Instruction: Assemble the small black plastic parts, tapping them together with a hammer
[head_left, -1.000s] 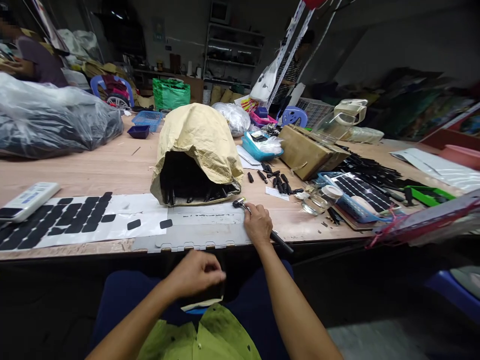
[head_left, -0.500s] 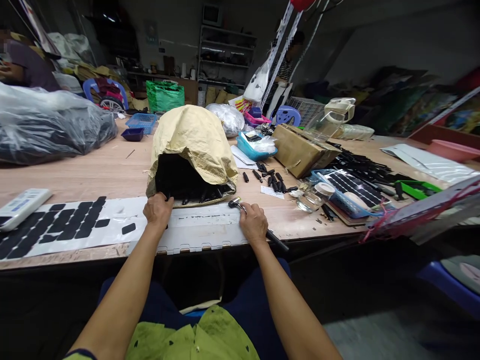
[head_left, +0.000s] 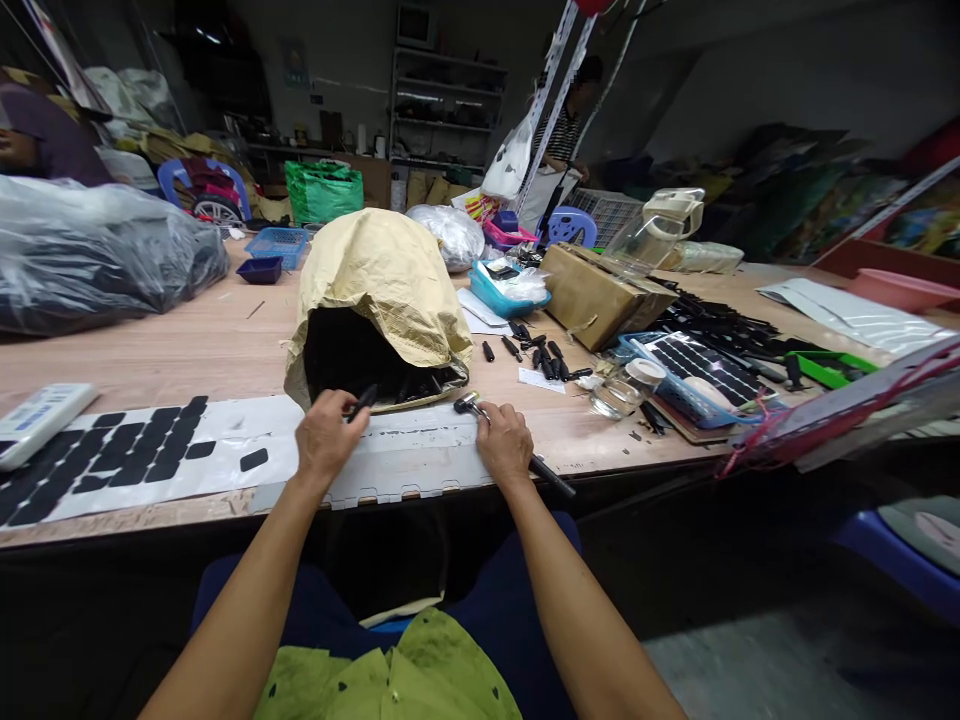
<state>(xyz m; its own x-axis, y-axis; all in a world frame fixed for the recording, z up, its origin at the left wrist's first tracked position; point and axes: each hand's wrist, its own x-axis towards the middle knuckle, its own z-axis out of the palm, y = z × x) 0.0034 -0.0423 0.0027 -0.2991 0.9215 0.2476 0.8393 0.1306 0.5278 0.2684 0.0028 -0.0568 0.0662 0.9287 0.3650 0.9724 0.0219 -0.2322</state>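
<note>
My left hand [head_left: 328,437] is closed on a small black part [head_left: 364,402], just in front of the yellowish sack [head_left: 382,260]. The sack lies with its dark mouth facing me, and black pieces show dimly inside. In my right hand [head_left: 507,445] is a hammer [head_left: 553,476]; its metal head juts out past my fingers and its dark handle sticks out behind the wrist. Beneath both hands a white board [head_left: 412,462] lies along the front edge of the table. Left of it, a white sheet [head_left: 270,425] bears flat black pads [head_left: 142,440].
Several black handle-like pieces [head_left: 551,360] lie beyond my right hand, near a glass jar [head_left: 619,395] and a cardboard box [head_left: 600,300]. A blue basket [head_left: 694,388] stands further right. A plastic-wrapped bundle [head_left: 112,250] fills the left. Two other people are in the background.
My left hand has come out from the sack's mouth, slightly to the right, with a black part now showing in its fingers. My right hand has stayed almost still with the hammer.
</note>
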